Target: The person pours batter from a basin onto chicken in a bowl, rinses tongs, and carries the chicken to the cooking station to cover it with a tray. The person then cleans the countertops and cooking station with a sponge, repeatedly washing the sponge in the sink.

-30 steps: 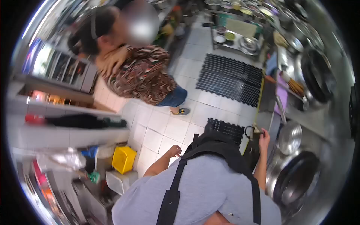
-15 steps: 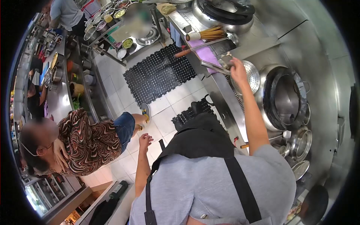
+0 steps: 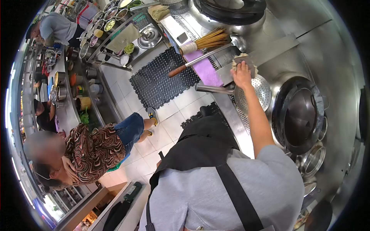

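My right hand (image 3: pixel 242 75) lies on a crumpled pale cloth (image 3: pixel 252 66) on the steel stove top, with its fingers pointing away from me. Just below it rests a perforated steel skimmer (image 3: pixel 262 92), its handle pointing left. A ladle (image 3: pixel 208 56) with a wooden grip and a bamboo brush (image 3: pixel 210 40) lie further up, by a purple cloth (image 3: pixel 208 71). To the right of the skimmer sits a dark wok (image 3: pixel 302 115) on its ring. My left hand is hidden behind my body and apron.
A person in a patterned shirt (image 3: pixel 92 152) stands at the left. Another person in grey (image 3: pixel 59 29) leans over a far counter. Black mats (image 3: pixel 162 79) lie on the tiled floor. A second wok burner (image 3: pixel 227 15) and a rack of food pots (image 3: pixel 110 25) are further off.
My right hand has moved from near the skimmer's handle up onto the pale cloth. My left hand has gone out of sight. The view has turned towards the stove since a second ago.
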The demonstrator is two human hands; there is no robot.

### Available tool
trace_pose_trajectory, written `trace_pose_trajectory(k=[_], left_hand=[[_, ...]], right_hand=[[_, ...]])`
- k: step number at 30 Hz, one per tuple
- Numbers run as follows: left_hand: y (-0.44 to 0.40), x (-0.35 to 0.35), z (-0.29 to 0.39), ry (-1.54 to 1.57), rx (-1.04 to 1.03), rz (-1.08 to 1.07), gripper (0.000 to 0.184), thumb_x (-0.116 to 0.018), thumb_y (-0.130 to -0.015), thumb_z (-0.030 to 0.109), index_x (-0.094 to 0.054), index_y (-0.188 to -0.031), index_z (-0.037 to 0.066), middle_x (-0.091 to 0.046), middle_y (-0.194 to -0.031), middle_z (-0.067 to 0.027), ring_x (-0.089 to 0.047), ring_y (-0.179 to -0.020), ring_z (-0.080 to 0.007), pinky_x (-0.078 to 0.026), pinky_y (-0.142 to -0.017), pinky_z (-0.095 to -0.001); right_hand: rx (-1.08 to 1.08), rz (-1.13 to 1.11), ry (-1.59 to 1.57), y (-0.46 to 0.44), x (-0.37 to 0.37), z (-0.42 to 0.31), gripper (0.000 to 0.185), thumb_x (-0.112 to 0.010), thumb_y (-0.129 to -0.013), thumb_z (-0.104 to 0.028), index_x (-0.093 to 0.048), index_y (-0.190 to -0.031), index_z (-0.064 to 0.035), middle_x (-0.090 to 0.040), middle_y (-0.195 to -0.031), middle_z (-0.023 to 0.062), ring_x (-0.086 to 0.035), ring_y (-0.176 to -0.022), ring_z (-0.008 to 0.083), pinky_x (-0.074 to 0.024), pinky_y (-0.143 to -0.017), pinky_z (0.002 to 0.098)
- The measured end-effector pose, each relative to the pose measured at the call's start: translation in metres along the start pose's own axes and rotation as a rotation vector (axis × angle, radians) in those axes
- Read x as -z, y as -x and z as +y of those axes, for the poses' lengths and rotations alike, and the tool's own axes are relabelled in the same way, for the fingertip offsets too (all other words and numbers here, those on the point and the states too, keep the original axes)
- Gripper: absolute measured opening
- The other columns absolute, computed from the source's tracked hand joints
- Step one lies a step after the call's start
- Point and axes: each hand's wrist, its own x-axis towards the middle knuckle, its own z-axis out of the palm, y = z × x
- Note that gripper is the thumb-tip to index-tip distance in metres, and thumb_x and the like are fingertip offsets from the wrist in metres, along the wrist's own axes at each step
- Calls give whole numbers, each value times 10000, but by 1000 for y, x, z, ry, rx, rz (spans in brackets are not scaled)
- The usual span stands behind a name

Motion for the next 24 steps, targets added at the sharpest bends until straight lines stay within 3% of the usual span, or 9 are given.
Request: trace_pose_trajectory(k=[5, 12, 15, 19, 20, 22, 24], left_hand=[[30, -10, 76, 128, 18, 56, 279, -600, -917, 125, -563, -1159, -9, -669, -912, -116, -660, -736, -217, -521, -605, -343], [58, -13, 188, 480, 79, 140, 338, -581, -917, 69, -511, -1225, -53, -674, -911, -149, -687, -773, -242, -531, -636, -316], [51, -16, 193, 572, 103, 138, 334, -580, -913, 57, -519, -1227, -41, -676, -925, -152, -692, -774, -243, -526, -613, -304], [47, -34, 192, 483, 178, 114, 327, -588, -918, 68, -528, -1223, -34, -679, -928, -157, -690, -761, -233, -535, -627, -319], [47, -37, 191, 518, 187, 75, 327, -598, -918, 85, -527, -1209, -46, -675, -941, -168, -682, -735, -224, -553, -638, -333], [28, -43, 142, 250, -20, 47, 342, -614, -922, 119, -536, -1208, -52, -678, -953, -159, -678, -778, -215, -555, -682, -332], [16, -47, 122, 140, -44, 31, 334, -620, -918, 112, -538, -1197, -52, -675, -948, -155, -676, -778, -214, -558, -679, -332]], right_hand=[[-113, 140, 69, -75, -6, 93, 699, -406, -986, -494, -360, -1449, 28, -241, -1561, 251, -265, -1419, 439, -256, -1129, 591], [-334, -12, 70, -159, 72, 183, 658, -384, -989, -479, -429, -1385, 45, -282, -1528, 260, -348, -1363, 456, -320, -1086, 586], [-330, 59, 130, -167, 56, 186, 651, -402, -982, -463, -436, -1380, 51, -308, -1515, 256, -364, -1355, 449, -344, -1078, 567], [-127, 238, 189, -106, 23, 112, 618, -450, -968, -398, -467, -1341, 95, -349, -1491, 273, -423, -1291, 460, -381, -1061, 515], [-63, 229, 149, -85, 17, 91, 587, -475, -964, -350, -463, -1349, 93, -361, -1487, 274, -417, -1301, 455, -372, -1073, 512], [61, 292, 216, -51, -8, 56, 501, -509, -950, -223, -482, -1342, 87, -401, -1473, 248, -424, -1296, 455, -374, -1087, 485], [152, 354, 23, -26, -24, 30, 399, -535, -902, -106, -556, -1263, 62, -467, -1429, 208, -457, -1261, 446, -408, -1047, 456]])
